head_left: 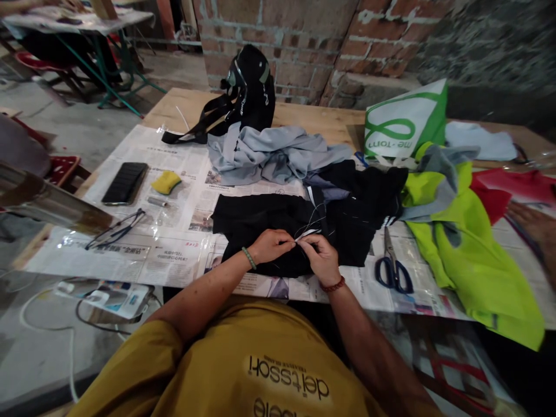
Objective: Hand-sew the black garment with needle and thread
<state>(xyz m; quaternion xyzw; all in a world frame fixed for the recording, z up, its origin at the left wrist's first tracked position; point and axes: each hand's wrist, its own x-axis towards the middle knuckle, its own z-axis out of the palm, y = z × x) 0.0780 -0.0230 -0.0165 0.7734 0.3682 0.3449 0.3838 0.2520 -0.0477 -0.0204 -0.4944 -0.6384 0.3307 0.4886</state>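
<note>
My left hand [271,246] and my right hand [320,258] meet in a pinch over a black garment [264,211] spread on the table. Between the fingertips is a small white strip [306,233], and fine thread [316,213] loops up from it. Whether a needle is there is too small to tell. Both wrists wear beaded bracelets. Right of my right hand lie scissors [393,272] with dark blue handles, their blades pointing away from me. More black cloth [358,191] lies beyond that hand.
Newspaper [143,249] covers the wooden table. On the left are a phone [125,183], a yellow sponge [165,182], glasses [116,228] and a post [52,200]. Grey cloth [278,153] and a black bag [254,87] stand behind; a neon garment [469,243] drapes over the right edge.
</note>
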